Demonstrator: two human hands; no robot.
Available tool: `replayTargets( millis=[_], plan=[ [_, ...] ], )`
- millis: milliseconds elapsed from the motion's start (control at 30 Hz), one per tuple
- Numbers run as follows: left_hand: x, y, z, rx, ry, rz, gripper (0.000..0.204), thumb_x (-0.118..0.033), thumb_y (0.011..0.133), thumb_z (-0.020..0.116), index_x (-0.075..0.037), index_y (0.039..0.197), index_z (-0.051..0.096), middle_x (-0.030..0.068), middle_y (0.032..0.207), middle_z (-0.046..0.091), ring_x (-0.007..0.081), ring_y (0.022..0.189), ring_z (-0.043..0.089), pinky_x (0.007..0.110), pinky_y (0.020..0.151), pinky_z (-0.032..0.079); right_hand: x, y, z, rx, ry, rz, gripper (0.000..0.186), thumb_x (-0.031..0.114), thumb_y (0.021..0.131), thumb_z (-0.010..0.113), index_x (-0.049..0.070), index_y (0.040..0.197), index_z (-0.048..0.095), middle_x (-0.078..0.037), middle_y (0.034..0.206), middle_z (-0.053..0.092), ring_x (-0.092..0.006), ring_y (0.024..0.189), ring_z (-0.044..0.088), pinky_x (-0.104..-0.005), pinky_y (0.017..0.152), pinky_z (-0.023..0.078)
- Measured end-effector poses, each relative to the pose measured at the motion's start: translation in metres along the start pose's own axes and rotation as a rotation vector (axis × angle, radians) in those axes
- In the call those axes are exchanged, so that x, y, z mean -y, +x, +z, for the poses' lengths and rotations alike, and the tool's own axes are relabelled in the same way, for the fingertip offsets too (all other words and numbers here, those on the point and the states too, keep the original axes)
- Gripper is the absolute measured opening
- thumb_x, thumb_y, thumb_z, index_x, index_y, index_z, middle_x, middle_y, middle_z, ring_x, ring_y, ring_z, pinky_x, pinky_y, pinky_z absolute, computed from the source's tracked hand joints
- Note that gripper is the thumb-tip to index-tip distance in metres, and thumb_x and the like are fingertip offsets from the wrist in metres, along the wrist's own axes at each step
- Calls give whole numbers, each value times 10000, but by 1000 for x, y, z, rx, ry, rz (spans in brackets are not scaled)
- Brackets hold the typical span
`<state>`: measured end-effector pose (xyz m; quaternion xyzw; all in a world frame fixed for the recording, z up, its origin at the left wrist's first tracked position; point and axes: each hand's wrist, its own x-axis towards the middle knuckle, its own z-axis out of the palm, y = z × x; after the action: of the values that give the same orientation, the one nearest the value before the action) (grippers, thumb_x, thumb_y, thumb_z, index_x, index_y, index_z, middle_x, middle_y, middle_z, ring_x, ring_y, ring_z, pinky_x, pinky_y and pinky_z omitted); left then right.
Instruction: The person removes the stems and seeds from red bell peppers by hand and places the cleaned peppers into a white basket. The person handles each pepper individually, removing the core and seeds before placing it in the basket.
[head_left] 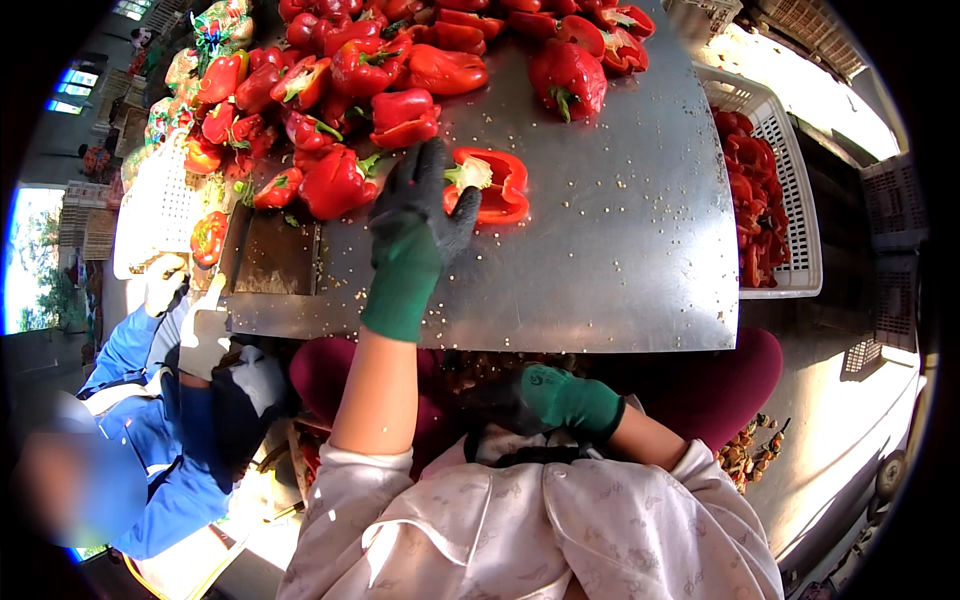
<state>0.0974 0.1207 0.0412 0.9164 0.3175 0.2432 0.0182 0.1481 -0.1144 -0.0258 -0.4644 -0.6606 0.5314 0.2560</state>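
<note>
My left hand point(418, 205), in a green glove with a black coated palm and fingers, reaches over the metal table. Its fingers stretch forward and the thumb is spread to the right. Between and beside them lies a cut red bell pepper half point(505, 188), hollow side up, with a pale seed core point(470, 173) at its left end. Whether the glove touches the pepper I cannot tell. Close to my lap, below the table edge, is my right hand point(560, 402) in the same kind of glove. Its dark fingers are lost in shadow, so what they hold is hidden.
Many red peppers point(340, 185) are heaped at the table's point(620, 270) far left and back; seeds are scattered over it. A white crate point(800, 230) of red pepper pieces stands at right. At left, a co-worker in blue has gloved hands point(165, 285) near a pepper point(208, 238).
</note>
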Motion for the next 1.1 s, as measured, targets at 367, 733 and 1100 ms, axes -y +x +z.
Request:
replayTargets(
  millis=[367, 733, 1100],
  plan=[
    [-7, -51, 37, 216, -404, -274, 800, -373, 700, 799, -62, 1362, 474, 227, 1166, 632, 408, 1030, 626, 488, 872, 524, 26, -6, -65, -844, 1265, -55, 753, 3, 903, 611, 129, 1546, 241, -137, 1438, 434, -282, 1254, 504, -464, 996, 498],
    [-31, -108, -17, 177, -654, -289, 691, -251, 784, 736, -82, 1392, 455, 182, 1061, 682, 370, 980, 668, 427, 826, 543, 50, 24, -31, -953, 497, -211, 789, 63, 806, 774, 14, 1481, 369, -148, 1411, 514, -265, 1266, 518, -370, 1047, 449],
    [-46, -115, -10, -23, -922, -281, 648, -252, 907, 667, -39, 1450, 384, 225, 1250, 598, 384, 1152, 608, 414, 926, 502, 103, -4, -50, -870, -234, -175, 713, 76, 817, 683, 9, 1462, 386, -231, 1421, 499, -370, 1296, 510, -409, 1073, 422]
  ],
)
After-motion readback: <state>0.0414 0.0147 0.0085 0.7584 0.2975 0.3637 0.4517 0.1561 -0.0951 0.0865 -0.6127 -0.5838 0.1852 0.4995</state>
